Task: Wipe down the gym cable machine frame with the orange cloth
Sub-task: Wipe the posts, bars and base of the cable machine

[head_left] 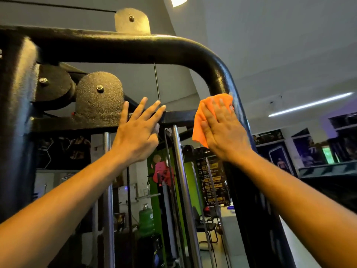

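Note:
The black cable machine frame (135, 47) arches across the top of the view and bends down on the right. My right hand (222, 130) lies flat with straight fingers on the orange cloth (201, 120), pressing it against the frame's right upright just below the bend. My left hand (139, 128) reaches up with spread straight fingers and rests on the black crossbar (179, 116) near the thin cable (156, 82). Part of the cloth is hidden under my right palm.
Two black pulley plates (98, 93) with bolts sit at the upper left. Chrome guide rods (181, 180) run down below the crossbar. Behind are a green water jug (146, 219), a desk, posters and ceiling lights.

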